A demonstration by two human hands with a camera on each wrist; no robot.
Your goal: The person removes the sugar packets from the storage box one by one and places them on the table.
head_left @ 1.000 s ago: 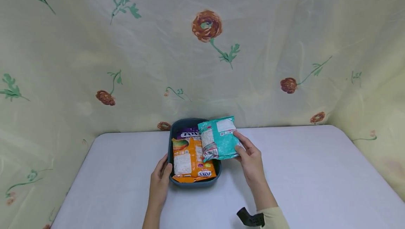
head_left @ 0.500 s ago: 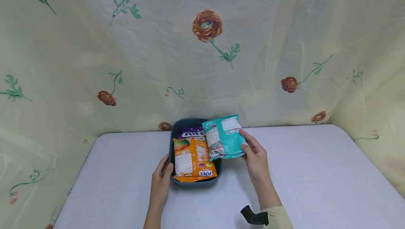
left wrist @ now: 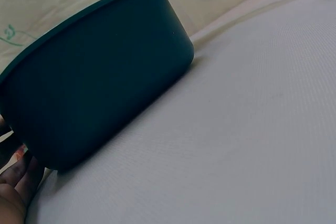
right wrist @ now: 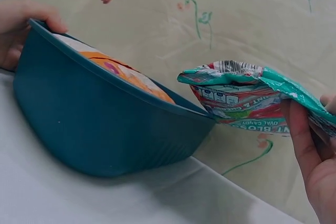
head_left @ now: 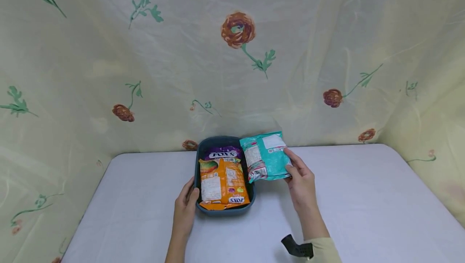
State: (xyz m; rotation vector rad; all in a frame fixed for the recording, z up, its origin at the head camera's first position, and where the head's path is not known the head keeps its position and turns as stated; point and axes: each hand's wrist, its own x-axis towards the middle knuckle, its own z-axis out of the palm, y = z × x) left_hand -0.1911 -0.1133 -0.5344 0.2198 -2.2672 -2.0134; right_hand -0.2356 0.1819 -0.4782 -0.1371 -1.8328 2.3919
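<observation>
Beside your right hand (head_left: 303, 184), pinching the flat turquoise plastic packet (head_left: 268, 158), your left (head_left: 185, 203) wisely gripped the oval blue plastic bin (head_left: 226, 212).

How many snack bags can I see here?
3: the teal bag in the right hand; the orange bag and the purple bag in the tub. More may be hidden underneath.

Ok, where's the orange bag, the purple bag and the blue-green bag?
Orange bag (head_left: 223, 183), head view: middle of its upward side.
Purple bag (head_left: 222, 154), head view: its white lettering.
Blue-green bag (head_left: 267, 157), head view: middle of its upward side.
</observation>
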